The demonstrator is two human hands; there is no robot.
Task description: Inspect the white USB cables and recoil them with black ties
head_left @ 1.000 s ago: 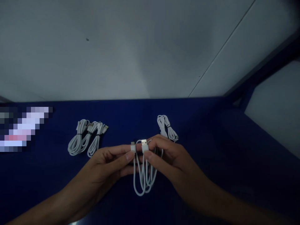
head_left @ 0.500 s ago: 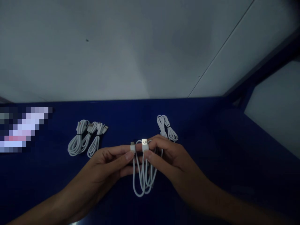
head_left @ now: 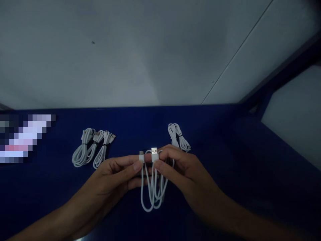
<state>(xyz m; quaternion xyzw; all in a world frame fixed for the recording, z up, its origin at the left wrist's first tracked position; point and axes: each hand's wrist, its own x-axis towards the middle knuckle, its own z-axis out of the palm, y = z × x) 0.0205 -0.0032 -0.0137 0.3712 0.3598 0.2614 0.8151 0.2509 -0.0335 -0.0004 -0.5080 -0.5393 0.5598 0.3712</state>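
Observation:
A white USB cable (head_left: 146, 210) hangs in loose loops between my two hands, above the blue surface. My left hand (head_left: 117, 172) pinches its smaller plug (head_left: 141, 157) between thumb and index finger, metal tip up. With thumb and fingers, my right hand (head_left: 178, 164) grips the wider USB-A plug (head_left: 154, 155), which also points up. The two plugs stand side by side, slightly apart. Part of the coil is hidden behind my right fingers.
Several bundled white cables (head_left: 80, 155) with dark ties lie on the blue table (head_left: 135, 120) to the left. More tied white cables (head_left: 184, 144) lie beyond my right hand. A pale wall (head_left: 112, 67) rises behind; a pixelated patch covers the far left.
Both hands keep their grip in nearly the same place. The cable's lowest loop has swung slightly left, and the plugs have risen a touch.

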